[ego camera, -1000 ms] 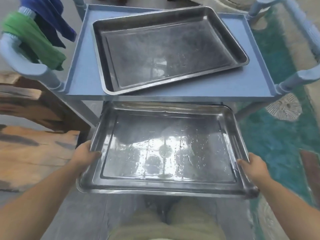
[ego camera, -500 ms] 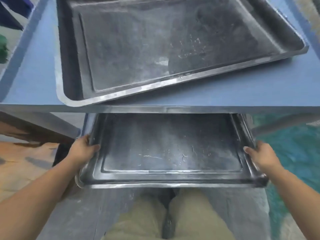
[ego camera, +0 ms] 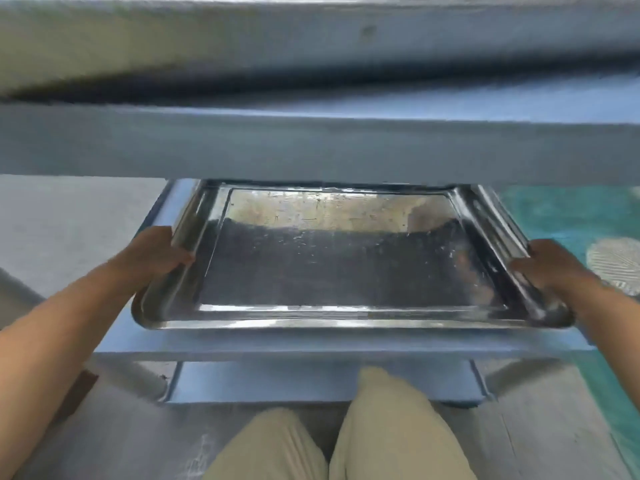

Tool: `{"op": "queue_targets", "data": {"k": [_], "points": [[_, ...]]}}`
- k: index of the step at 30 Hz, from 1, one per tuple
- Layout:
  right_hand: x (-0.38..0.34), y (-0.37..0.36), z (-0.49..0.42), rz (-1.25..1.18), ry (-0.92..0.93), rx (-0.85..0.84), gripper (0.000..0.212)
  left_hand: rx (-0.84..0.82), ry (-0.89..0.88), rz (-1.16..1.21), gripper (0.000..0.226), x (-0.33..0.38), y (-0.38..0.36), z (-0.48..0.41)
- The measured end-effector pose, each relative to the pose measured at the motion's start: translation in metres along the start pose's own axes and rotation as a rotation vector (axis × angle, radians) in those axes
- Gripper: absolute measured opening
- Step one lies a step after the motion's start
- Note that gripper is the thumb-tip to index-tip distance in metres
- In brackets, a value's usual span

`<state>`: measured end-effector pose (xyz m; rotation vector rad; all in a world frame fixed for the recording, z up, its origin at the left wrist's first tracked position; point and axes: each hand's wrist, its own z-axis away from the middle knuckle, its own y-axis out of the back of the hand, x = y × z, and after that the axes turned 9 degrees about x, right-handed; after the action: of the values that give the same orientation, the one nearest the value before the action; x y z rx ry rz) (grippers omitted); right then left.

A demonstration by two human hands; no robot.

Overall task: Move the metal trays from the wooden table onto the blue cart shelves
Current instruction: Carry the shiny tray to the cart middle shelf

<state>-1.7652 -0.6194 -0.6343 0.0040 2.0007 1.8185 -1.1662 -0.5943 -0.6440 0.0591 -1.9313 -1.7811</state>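
Note:
A shiny rectangular metal tray [ego camera: 346, 271] lies level over the middle shelf [ego camera: 311, 344] of the blue cart, its far end under the top shelf. My left hand [ego camera: 156, 254] grips the tray's left rim and my right hand [ego camera: 543, 265] grips its right rim, thumbs over the edges. The blue top shelf's front edge [ego camera: 311, 140] fills the upper part of the view. The tray standing on the top shelf shows only as a blurred grey band [ego camera: 173, 46]. I cannot tell whether the held tray touches the shelf.
A lower blue shelf [ego camera: 277, 382] shows beneath the middle one. My knees in beige trousers [ego camera: 346, 441] are close to the cart's front. A teal patterned rug [ego camera: 588, 230] lies on the right, grey floor [ego camera: 69, 220] on the left.
My view has dropped low, level with the cart's middle shelf. Both hands have carried the tray forward and down, so it now lies over that shelf beneath the top one.

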Motion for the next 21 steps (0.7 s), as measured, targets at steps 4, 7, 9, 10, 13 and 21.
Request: {"op": "queue_targets", "data": {"k": [4, 7, 9, 10, 13, 21], "points": [[-0.004, -0.012, -0.014, -0.01, 0.019, 0.027, 0.028, 0.045, -0.015, 0.066, 0.036, -0.007, -0.012, -0.018], [-0.001, -0.02, -0.017, -0.008, 0.003, 0.038, 0.031, 0.02, -0.005, 0.076, 0.033, -0.004, -0.014, -0.021], [-0.001, -0.022, -0.018, 0.002, 0.011, 0.019, 0.037, -0.003, 0.005, 0.065, 0.032, -0.003, -0.016, -0.018], [-0.001, -0.023, -0.018, 0.014, 0.02, 0.01, 0.04, -0.01, 0.006, 0.051, 0.031, -0.003, -0.017, -0.018], [0.002, -0.025, -0.014, 0.027, 0.013, -0.012, 0.044, -0.008, 0.012, 0.043, 0.033, -0.001, -0.023, -0.013], [0.004, -0.042, -0.018, -0.021, 0.014, 0.025, 0.035, -0.026, 0.104, 0.14, 0.041, -0.008, -0.035, -0.009]]}}
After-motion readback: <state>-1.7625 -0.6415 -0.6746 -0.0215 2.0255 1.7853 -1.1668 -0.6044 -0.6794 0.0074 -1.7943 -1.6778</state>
